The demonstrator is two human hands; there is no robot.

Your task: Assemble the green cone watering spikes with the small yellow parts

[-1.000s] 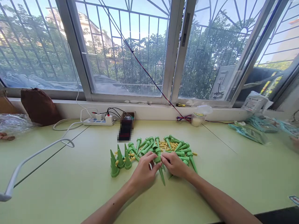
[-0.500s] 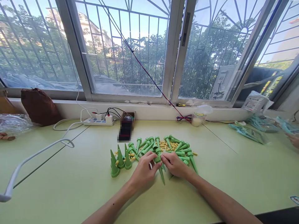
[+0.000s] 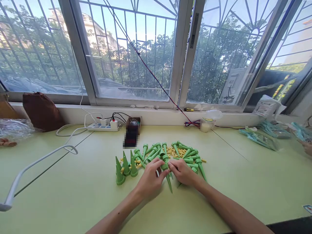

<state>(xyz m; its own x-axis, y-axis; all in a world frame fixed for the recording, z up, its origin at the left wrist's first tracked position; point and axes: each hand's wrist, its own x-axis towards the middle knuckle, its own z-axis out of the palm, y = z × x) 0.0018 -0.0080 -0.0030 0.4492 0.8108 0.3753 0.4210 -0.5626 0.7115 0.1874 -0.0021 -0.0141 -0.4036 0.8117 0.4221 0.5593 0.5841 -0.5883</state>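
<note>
Head view, bench (image 3: 73,195) under a barred window.
- Left hand (image 3: 149,182): fingers curled, thumb and fingertips pinching the head of a green spike (image 3: 168,181).
- Right hand (image 3: 183,172): fingers closed on the same head from the other side.
- Green spike: mid-bench, just nearside of the spike pile (image 3: 187,154), tip pointing to the near edge.
- Yellow small parts (image 3: 174,152): scattered among the pile.
- Upright green cones (image 3: 125,167): clustered just left of the left hand.
- Power strip (image 3: 103,126), brown bag (image 3: 41,110): along the far edge, left.
- Plastic packets (image 3: 258,138): far right corner.
</note>
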